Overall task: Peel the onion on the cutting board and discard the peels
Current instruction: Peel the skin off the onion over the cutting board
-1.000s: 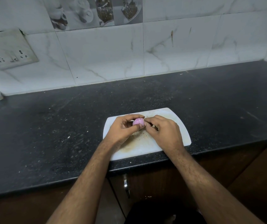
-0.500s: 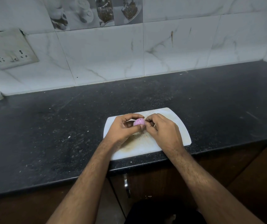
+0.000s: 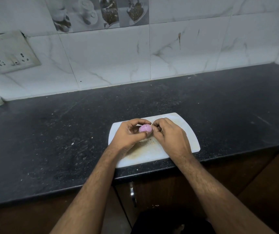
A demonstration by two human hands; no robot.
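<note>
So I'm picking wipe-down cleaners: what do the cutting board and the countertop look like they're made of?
The cutting board looks like white plastic with a matte finish: uniform colour, rounded corners, brownish staining in the middle. The countertop looks like polished black granite or similar stone: dark with fine pale specks and a faint sheen. Neither is certain from the look alone.

Black speckled countertop [image 3: 54, 142] — bearing a white cutting board [image 3: 188, 132] (stained) near its front edge.

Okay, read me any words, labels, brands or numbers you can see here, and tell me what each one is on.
No readable text anywhere.
Socket plate: switches and pin holes only, no legible marking.
Picture tiles: cups and desserts, no lettering.
Cutting board, onion, countertop: no label or print.
</note>
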